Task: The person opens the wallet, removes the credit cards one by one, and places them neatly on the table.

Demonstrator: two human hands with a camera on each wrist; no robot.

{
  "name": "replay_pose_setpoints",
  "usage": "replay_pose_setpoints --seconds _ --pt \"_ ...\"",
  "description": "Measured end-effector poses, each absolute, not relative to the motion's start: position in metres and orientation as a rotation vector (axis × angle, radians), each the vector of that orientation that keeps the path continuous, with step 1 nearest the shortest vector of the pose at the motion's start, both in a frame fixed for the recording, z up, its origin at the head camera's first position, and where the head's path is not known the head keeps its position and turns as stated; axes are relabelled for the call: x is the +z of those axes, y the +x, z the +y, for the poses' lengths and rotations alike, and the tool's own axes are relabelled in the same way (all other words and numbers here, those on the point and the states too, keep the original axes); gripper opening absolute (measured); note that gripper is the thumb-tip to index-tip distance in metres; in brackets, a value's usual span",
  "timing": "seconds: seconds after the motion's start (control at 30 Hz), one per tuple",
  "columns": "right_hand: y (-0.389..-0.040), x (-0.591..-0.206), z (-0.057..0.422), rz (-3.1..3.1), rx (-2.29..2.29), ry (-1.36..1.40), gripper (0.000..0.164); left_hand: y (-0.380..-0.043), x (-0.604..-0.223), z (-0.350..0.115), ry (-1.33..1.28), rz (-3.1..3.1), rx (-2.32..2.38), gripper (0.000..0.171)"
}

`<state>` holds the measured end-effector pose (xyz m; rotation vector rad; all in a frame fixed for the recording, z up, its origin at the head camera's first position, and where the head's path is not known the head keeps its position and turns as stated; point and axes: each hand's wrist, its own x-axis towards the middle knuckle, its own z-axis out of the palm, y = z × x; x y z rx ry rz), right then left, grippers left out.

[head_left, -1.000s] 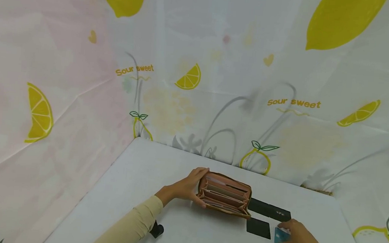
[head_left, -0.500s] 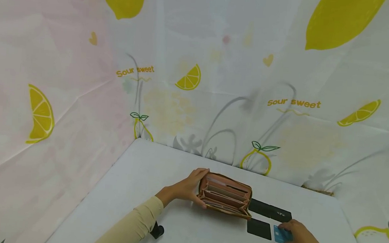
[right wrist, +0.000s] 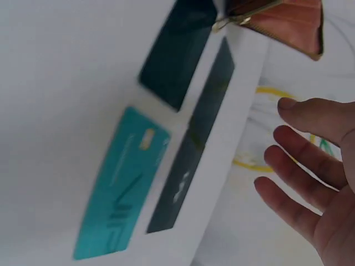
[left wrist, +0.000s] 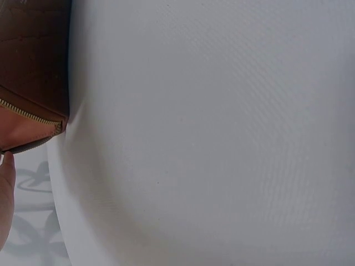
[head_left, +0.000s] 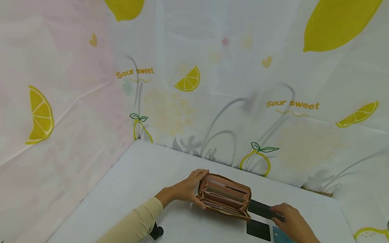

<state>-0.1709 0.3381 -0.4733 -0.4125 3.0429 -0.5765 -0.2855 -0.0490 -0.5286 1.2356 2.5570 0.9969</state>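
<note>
An unzipped brown wallet (head_left: 225, 196) with pink compartments stands on the white table. My left hand (head_left: 185, 188) grips its left end, fingers behind and thumb in front; in the left wrist view a fingertip touches the wallet's zipped edge (left wrist: 33, 119). My right hand (head_left: 290, 220) hovers over the right black card of a back row, partly covering it. In the right wrist view that hand's fingers are spread and hold nothing. Two black cards, one lettered (right wrist: 175, 191), lie end to end. In front lie another black card (head_left: 259, 229) and a teal VIP card (head_left: 285, 239).
A small black object (head_left: 156, 231) lies by the left forearm, partly behind the sleeve (head_left: 131, 221). The white table (head_left: 165, 164) meets a lemon-printed sheet (head_left: 216, 100) at its back and left sides.
My right hand has let go of the teal card, which lies beside the front black card, and has moved back and left over the lettered black card. The left hand and wallet look unmoved.
</note>
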Motion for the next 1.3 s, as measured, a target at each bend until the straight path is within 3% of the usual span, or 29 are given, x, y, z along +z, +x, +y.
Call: replay_pose_setpoints --seconds 0.4,0.83,1.3 --pt "-0.217 -0.462 0.259 3.148 -0.635 -0.885 0.017 -0.283 -0.527 -0.049 1.235 2.553 1.001 0.129" --pt "-0.229 -0.471 0.232 3.194 -0.394 -0.777 0.003 -0.28 -0.524 -0.05 1.228 2.569 0.983 0.128" --pt "-0.234 -0.461 0.215 3.156 -0.246 -0.768 0.004 -0.28 -0.525 -0.05 1.235 2.571 0.989 0.128"
